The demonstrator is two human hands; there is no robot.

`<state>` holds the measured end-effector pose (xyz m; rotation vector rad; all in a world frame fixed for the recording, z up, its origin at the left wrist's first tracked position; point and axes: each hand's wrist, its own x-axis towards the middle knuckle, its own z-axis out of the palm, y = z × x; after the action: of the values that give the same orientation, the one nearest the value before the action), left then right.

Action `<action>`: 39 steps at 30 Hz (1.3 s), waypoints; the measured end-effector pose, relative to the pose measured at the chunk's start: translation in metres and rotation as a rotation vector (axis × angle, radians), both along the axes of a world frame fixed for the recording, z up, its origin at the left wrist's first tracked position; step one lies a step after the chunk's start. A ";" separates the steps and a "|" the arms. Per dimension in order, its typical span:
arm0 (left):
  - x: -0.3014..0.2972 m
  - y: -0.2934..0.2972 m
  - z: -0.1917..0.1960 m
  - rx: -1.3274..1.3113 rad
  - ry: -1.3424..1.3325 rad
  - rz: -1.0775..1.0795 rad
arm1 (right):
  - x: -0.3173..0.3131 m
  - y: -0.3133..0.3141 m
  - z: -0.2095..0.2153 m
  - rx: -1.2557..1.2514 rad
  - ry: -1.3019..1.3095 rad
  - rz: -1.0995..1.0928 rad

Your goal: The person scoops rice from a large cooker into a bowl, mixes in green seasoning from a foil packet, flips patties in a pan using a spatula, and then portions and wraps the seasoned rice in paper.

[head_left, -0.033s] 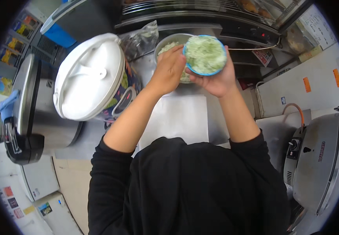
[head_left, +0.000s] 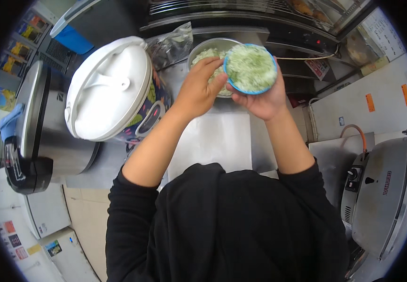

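My right hand (head_left: 268, 102) grips a small blue bowl (head_left: 225, 71) from its right side and below. It is heaped with finely shredded pale green vegetable, like cabbage (head_left: 250, 69), and its open top faces me. My left hand (head_left: 198, 91) is beside the bowl's left rim, fingers stretched out and nothing seen in them. The fingertips reach close to the rim; whether they touch it I cannot tell. Behind both hands stands a large metal bowl (head_left: 232, 41) with more of the same shreds (head_left: 211, 52), partly hidden by my hands and the blue bowl.
A white-lidded insulated container (head_left: 111, 101) with patterned sides stands at the left, and a clear plastic bag (head_left: 173, 44) lies behind it. In front of me is a white sheet (head_left: 213, 141) on the metal counter. A grey appliance (head_left: 377, 188) is at the right.
The blue bowl and my right hand have shifted slightly to the right. My left hand stays near the rim, and the whole view has moved a little.
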<state>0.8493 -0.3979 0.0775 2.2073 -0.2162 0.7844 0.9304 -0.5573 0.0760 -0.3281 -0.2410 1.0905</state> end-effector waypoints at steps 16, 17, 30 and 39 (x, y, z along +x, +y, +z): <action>-0.139 0.006 -0.102 0.567 0.825 0.207 | -0.080 -0.017 -0.081 -0.460 0.014 -0.072; -0.137 0.006 -0.100 0.573 0.817 0.218 | -0.081 -0.012 -0.080 -0.517 -0.231 -0.209; -0.215 0.018 -0.106 0.360 0.482 0.004 | -0.102 0.012 -0.105 -0.847 -1.910 -0.313; -0.218 0.016 -0.114 0.387 0.459 -0.025 | -0.067 -0.060 -0.084 -0.744 -0.189 -0.245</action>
<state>0.6315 -0.3823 -0.0369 2.6736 -0.1757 0.2131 0.8630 -0.6176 -0.0078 -1.0997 0.0511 0.8727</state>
